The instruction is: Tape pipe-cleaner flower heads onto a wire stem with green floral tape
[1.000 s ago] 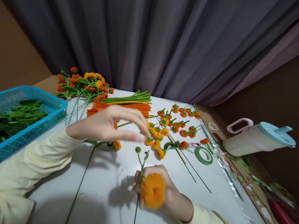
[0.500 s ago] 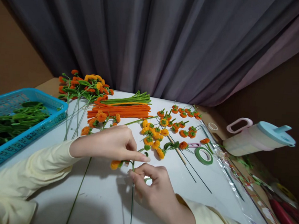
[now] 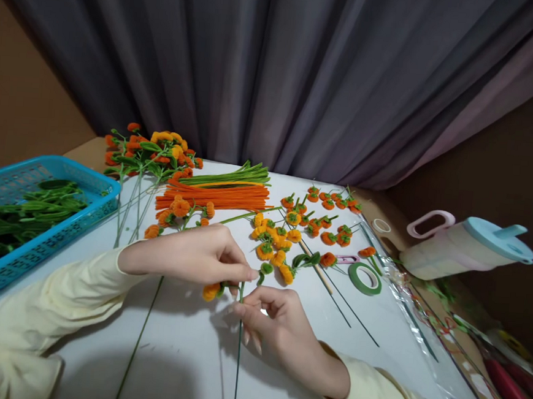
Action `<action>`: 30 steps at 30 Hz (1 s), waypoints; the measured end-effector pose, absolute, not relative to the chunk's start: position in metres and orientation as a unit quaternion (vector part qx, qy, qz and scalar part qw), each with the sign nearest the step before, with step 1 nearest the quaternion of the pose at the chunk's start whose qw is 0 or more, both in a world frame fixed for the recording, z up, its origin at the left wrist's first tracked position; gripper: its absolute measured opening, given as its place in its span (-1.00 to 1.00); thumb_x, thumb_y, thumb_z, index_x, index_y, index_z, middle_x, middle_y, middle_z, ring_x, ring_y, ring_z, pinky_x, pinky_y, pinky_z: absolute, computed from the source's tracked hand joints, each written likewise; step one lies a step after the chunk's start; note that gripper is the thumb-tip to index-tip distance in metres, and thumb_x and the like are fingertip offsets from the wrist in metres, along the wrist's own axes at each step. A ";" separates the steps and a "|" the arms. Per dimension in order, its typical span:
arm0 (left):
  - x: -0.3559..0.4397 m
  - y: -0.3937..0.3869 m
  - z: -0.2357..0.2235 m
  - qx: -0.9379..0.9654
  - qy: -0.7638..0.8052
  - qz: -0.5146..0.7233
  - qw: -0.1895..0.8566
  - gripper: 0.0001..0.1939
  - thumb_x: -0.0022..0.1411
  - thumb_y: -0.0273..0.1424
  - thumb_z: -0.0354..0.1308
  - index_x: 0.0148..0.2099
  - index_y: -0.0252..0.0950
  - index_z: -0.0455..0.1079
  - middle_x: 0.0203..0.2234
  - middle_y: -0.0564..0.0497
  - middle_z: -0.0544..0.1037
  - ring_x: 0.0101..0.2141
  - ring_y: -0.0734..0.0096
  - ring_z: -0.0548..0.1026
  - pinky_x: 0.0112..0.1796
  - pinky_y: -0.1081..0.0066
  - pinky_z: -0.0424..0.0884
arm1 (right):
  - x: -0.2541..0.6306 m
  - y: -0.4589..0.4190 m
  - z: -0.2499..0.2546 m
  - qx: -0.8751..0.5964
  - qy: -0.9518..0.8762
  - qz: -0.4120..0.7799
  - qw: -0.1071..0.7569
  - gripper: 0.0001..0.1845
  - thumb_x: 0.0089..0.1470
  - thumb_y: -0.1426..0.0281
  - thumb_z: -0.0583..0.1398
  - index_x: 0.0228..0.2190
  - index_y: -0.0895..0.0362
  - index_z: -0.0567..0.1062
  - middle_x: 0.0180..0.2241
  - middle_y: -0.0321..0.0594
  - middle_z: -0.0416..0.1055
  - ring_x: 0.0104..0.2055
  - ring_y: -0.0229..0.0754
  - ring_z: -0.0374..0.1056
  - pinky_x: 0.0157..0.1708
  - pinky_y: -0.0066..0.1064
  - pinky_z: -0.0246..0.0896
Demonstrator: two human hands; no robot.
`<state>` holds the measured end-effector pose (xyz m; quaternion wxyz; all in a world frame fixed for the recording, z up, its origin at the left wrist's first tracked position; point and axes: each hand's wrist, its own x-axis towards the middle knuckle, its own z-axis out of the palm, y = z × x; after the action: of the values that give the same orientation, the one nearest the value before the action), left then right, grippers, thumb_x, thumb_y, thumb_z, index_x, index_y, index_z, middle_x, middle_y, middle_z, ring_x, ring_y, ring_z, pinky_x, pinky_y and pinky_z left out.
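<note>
The left hand [image 3: 197,254], free a second ago, now pinches the stem [image 3: 237,363]; the right hand [image 3: 281,330] pinches lower (the yellow flower [image 3: 210,291] now pokes out left).

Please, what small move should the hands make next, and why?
Probably a small twist of the stem by the right hand: it pinches the stem just below the left hand, which seems to hold the upper part, beside the yellow-orange flower.
</note>
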<state>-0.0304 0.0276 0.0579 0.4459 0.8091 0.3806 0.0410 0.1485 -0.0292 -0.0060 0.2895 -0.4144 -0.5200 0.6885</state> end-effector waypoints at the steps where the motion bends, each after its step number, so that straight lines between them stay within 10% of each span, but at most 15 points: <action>1: -0.030 0.027 0.058 0.810 0.379 0.047 0.445 -0.50 0.25 -0.12 -0.03 -0.52 -0.38 0.45 -0.76 0.14 0.20 -0.69 0.63 0.09 -0.66 0.57 0.00 | 0.149 -0.029 -0.007 -0.415 -0.520 0.687 0.292 -0.64 -0.04 0.23 0.27 -0.67 0.16 0.32 -0.75 -0.40 0.23 -0.73 -0.41 0.05 -0.68 -0.52 -0.08; 30: -0.042 0.048 0.055 0.757 0.306 -0.029 0.577 -0.72 0.25 -0.48 -0.02 -0.17 -0.31 0.52 -0.41 0.04 0.58 -0.40 0.51 0.46 -0.32 0.63 0.33 | 0.150 -0.013 -0.019 -0.343 -0.473 0.768 0.262 -0.66 -0.17 0.22 0.38 -0.63 0.25 0.48 -0.78 -0.39 0.30 -0.75 -0.43 0.10 -0.66 -0.53 -0.04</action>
<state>-0.0419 0.0478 0.0551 0.5768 0.7568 0.3062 -0.0293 0.1502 -0.0129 -0.0188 0.2619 -0.3433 -0.4730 0.7681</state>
